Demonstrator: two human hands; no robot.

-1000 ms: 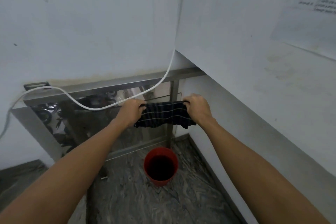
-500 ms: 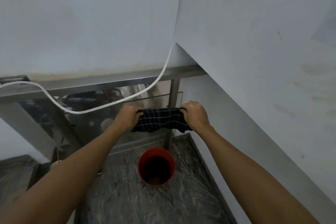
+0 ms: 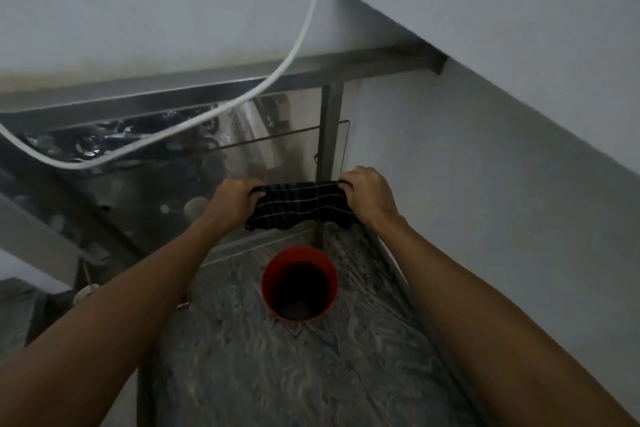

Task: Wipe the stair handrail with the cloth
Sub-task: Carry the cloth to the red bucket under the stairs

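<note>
Cloth (image 3: 302,206): soft, light, limp; best gripped at its ends. Left hand (image 3: 232,202) and right hand (image 3: 367,197) clench it, above bucket (image 3: 300,282).

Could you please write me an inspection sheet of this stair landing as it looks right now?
Surface: grey marbled floor, bare apart from the bucket.
Job's things: dark checked cloth stretched between both hands, above the bucket; metal handrail runs along the wall, not touched by the cloth.
Clutter: red bucket on the floor by the railing post; its inside is dark, contents cannot be told.
Hands: left hand grips the cloth's left end, right hand its right end.
Cables: white cable hangs down the wall and sags across the handrail.
Surroundings: pale walls; glass panel under the rail, blurred things behind it.
</note>
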